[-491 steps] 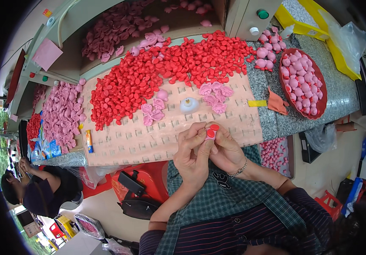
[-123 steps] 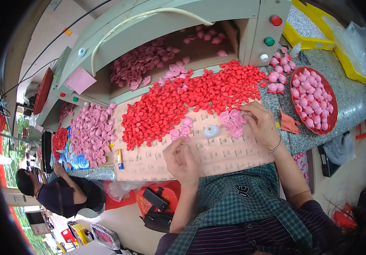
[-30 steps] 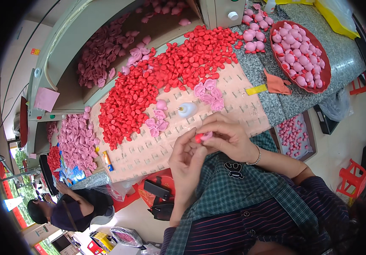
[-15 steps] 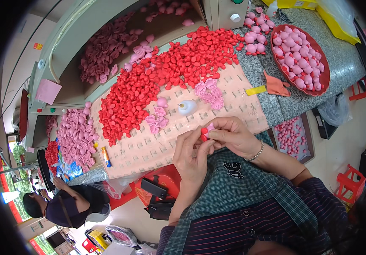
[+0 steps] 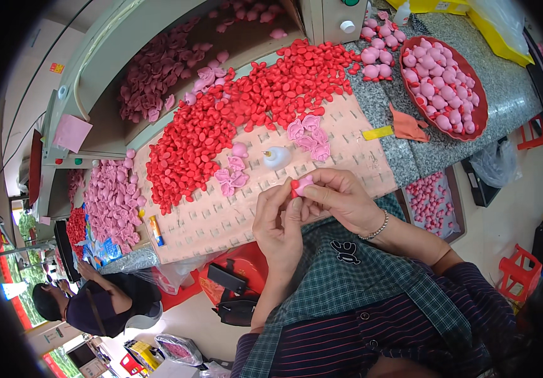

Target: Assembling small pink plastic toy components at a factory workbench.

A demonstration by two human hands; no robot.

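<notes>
Apparently, a red part point(image 5: 295, 184) is being fitted to a pink piece point(image 5: 306, 182), pinched near the frame's centre by fingers of the left hand point(image 5: 276, 220) and right hand point(image 5: 351, 200); steady, aligned pressure seems needed next.

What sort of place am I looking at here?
Probably a small hand-assembly workshop: there is a big heap of red parts, another of pink parts, and a red bowl filled with pink-and-red pieces.
</notes>
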